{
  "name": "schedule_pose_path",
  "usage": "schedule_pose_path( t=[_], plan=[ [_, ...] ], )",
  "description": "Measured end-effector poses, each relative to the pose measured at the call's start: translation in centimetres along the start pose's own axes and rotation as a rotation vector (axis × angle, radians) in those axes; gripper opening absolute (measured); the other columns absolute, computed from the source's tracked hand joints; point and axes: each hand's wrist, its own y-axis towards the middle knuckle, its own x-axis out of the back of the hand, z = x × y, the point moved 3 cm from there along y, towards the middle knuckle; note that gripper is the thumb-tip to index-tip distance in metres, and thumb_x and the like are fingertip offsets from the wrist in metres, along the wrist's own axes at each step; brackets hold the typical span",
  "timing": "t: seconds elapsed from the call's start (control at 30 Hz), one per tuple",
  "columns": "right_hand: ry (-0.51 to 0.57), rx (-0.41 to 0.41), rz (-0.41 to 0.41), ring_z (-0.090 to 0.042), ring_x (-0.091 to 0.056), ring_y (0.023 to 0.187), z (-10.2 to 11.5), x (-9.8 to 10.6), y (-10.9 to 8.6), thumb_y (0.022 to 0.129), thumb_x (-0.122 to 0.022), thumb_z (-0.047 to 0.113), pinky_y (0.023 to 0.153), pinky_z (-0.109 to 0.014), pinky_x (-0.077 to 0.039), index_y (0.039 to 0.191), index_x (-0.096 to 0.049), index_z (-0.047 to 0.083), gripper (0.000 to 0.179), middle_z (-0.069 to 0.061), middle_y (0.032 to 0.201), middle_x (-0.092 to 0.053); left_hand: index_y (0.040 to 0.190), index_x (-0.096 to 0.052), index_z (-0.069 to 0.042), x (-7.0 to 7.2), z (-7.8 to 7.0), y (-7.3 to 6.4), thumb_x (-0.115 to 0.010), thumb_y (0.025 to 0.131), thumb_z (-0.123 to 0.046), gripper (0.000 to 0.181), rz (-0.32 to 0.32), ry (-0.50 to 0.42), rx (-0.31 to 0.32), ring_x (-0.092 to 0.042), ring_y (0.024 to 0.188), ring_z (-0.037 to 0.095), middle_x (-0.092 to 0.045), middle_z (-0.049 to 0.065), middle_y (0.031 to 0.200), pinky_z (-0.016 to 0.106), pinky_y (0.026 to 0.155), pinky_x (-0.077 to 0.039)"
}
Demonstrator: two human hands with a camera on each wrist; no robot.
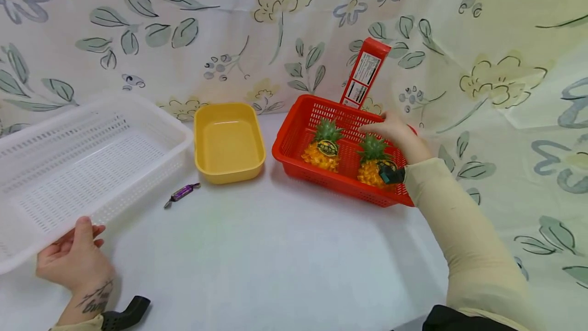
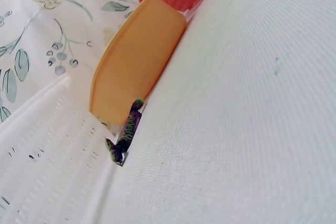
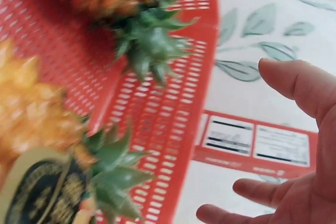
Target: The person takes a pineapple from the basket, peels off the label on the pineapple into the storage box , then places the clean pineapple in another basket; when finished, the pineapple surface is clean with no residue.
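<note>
My left hand (image 1: 78,257) grips the front rim of a white perforated plastic basket (image 1: 140,190), thumb on top and fingers underneath. Over the back right of a red perforated basket (image 1: 321,182), my right hand (image 1: 399,134) reaches with spread fingers and holds nothing. In the right wrist view its thumb and fingers stand apart around the line of a red box (image 3: 231,135) with white labels, without visibly touching it. Inside the red basket lie two pineapples, one on the left (image 1: 317,157) and one on the right (image 1: 369,172), the latter partly hidden by the wrist strap.
Between the baskets stands a yellow plastic tub (image 1: 229,175). A purple wrapped candy (image 1: 182,194) lies in front of it, beside the white basket. Behind everything hangs a floral cloth (image 1: 257,34). A white surface (image 1: 257,259) extends toward the front.
</note>
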Motion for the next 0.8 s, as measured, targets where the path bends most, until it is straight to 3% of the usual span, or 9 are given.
schedule_pose_path(
  t=[0.13,0.3,0.57,0.8],
  plan=[
    [-0.060,-0.004,0.022,-0.034,-0.040,0.118,-0.6,-0.3,-0.1,0.078,-0.070,0.042,0.103,-0.055,-0.032,0.141,-0.025,0.007,0.085,-0.017,0.135,-0.040,0.100,-0.064,0.004,0.1,0.0,0.1,-0.085,0.059,-0.002,0.047,-0.001,-0.010,0.003,-0.063,0.049,0.017,-0.070,0.011,0.079,0.018,0.038,-0.041],
    [-0.246,-0.028,0.045,-0.036,-0.044,0.112,-1.4,-0.6,0.0,0.078,-0.069,0.041,0.100,-0.057,-0.034,0.134,-0.035,0.003,0.076,-0.019,0.128,-0.047,0.100,-0.063,0.004,0.1,0.1,0.0,-0.085,0.058,-0.002,0.047,0.002,-0.015,-0.018,-0.062,0.048,0.017,-0.070,0.012,0.079,0.017,0.038,-0.041],
    [-0.249,-0.096,0.174,-0.036,-0.041,0.117,-2.4,-1.8,0.1,0.076,-0.072,0.040,0.104,-0.056,-0.031,0.134,-0.038,0.001,0.078,-0.021,0.131,-0.044,0.103,-0.063,0.003,0.1,0.0,0.1,-0.084,0.061,-0.002,0.047,0.013,-0.009,-0.021,-0.063,0.050,0.016,-0.070,0.011,0.080,0.017,0.038,-0.042],
    [-0.284,-0.249,0.275,-0.033,-0.041,0.112,-3.0,-2.3,-0.2,0.071,-0.076,0.042,0.099,-0.052,-0.037,0.128,-0.046,0.004,0.075,-0.018,0.128,-0.046,0.103,-0.062,0.004,0.1,0.1,0.0,-0.084,0.060,-0.002,0.048,0.020,-0.030,-0.013,-0.062,0.049,0.017,-0.069,0.011,0.076,0.018,0.038,-0.040]
  ],
)
